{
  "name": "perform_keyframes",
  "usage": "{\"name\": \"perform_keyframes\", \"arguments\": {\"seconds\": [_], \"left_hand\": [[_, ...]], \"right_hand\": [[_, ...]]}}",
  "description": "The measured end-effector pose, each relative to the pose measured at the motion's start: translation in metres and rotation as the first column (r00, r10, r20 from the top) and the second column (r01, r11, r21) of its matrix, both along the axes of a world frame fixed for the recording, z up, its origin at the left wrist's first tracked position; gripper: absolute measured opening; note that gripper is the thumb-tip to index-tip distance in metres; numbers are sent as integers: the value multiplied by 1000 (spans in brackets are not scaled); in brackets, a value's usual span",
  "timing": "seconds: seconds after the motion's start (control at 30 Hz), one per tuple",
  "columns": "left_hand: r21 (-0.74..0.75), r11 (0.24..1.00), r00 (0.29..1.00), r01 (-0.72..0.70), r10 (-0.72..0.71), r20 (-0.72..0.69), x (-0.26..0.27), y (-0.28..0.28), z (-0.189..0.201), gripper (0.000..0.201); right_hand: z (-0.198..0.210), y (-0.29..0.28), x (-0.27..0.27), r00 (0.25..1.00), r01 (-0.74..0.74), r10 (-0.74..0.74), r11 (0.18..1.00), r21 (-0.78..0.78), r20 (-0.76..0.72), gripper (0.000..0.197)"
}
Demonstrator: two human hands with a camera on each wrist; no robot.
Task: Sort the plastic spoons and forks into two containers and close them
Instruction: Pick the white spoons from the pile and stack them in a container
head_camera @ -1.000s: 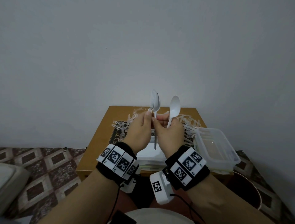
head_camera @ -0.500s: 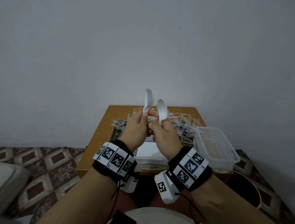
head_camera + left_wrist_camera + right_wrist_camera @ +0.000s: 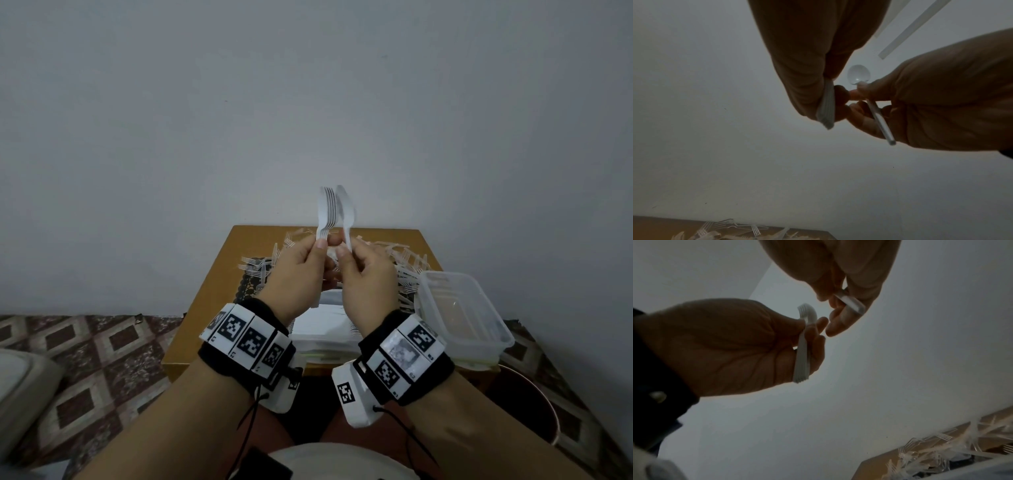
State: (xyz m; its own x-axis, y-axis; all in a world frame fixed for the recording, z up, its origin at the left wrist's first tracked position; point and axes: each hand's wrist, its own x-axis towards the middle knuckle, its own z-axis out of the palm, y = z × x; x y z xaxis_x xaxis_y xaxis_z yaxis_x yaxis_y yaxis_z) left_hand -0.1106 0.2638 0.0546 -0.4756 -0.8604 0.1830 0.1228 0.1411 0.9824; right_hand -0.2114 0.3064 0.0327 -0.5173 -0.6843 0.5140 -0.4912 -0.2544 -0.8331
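Hands centre frame: left hand (image 3: 297, 274) gripping stacked forks (image 3: 327, 212), right hand (image 3: 368, 274) pinching spoon (image 3: 346, 214).
Risk: spoon nesting among forks, getting mis-sorted.

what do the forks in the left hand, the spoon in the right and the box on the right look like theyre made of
Stack of forks: thin white plastic, smooth and matte, tines nested closely.
Spoon: likely the same plastic; its bowl looks slightly translucent with a small glint.
Box: clear, glossy plastic; its floor and rim show through the walls.
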Motion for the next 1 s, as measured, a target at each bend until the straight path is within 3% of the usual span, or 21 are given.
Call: {"name": "perform_keyframes", "arguments": {"seconds": [0.1, 0.17, 0.27, 0.4, 0.57, 0.73, 0.87, 1.0], "left_hand": [[-5, 999, 998, 39, -38, 40, -1, 0, 1, 32], [-19, 999, 997, 31, -30, 71, 0, -1, 0, 33], [-55, 998, 994, 10, -4, 110, -1, -5, -3, 32], [-93, 995, 987, -21, 35, 155, -4, -13, -9, 29], [-166, 986, 985, -17, 45, 164, -13, -23, -15, 29], [-257, 966, 949, 38, 45, 311, -20, -36, -25, 27], [-391, 920, 911, 24, 140, 387, -37, -44, -31, 28], [-444, 885, 866, 142, 107, 489, -38, -53, -36, 19]], "right_hand": [[1, -1, -3, 970, -86, 86, 996, -11, 226, 27], [1, -1, -5, 953, -88, 93, 996, -32, 288, 26], [0, -1, -7, 946, -150, 151, 988, -26, 288, 23], [-4, -5, -16, 967, -198, 182, 977, 77, 179, 24], [0, -5, -37, 929, -344, 314, 928, 142, 197, 20], [6, -10, -68, 920, -353, 294, 909, 222, 259, 18], [0, -28, -61, 909, -313, 218, 921, 233, 356, 2], [-5, -39, -73, 845, -300, 162, 933, 200, 510, 15]]}}
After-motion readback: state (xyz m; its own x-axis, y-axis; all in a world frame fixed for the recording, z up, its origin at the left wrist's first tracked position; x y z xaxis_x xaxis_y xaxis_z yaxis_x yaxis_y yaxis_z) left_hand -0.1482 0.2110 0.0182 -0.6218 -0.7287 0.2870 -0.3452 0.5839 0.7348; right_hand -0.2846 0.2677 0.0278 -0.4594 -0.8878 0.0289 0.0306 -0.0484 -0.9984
